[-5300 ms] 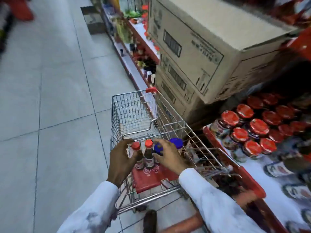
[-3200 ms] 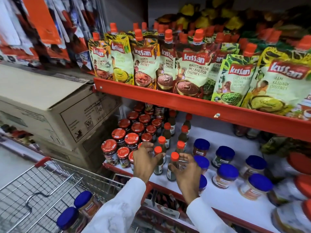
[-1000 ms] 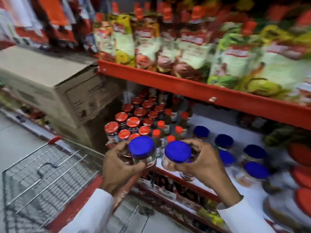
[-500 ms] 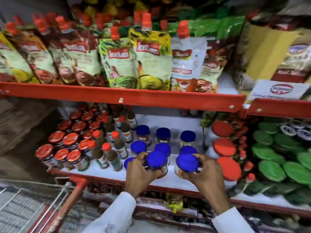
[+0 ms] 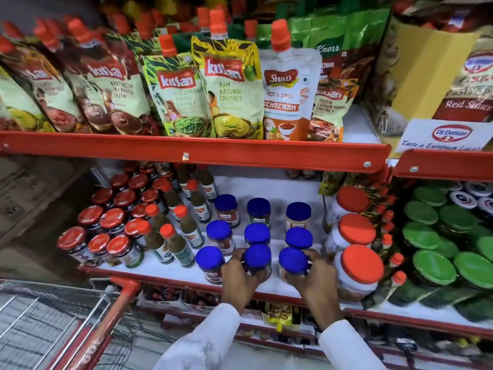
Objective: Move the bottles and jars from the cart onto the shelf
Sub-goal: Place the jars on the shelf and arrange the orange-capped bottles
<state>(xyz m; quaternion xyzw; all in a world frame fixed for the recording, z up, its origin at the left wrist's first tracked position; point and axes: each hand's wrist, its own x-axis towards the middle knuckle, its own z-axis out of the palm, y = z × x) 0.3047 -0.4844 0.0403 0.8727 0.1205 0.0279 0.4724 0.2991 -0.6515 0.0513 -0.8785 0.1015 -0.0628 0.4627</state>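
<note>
Lowered since half a second ago: two blue-lidded jars, now resting at the front edge of the shelf. Left hand wrapped around left jar, right hand around right jar. Placing step; next, probably let go, then back to cart.

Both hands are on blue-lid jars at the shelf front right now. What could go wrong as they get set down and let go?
1. The jar in the left hand and the jar in the right hand sit in the front row near the shelf lip; a careless release might tip one off.
2. The right hand is close to the big orange-lid jar; pulling back could nudge it.
3. The front-left blue-lid jar stands beside the left hand and could get knocked.
</note>
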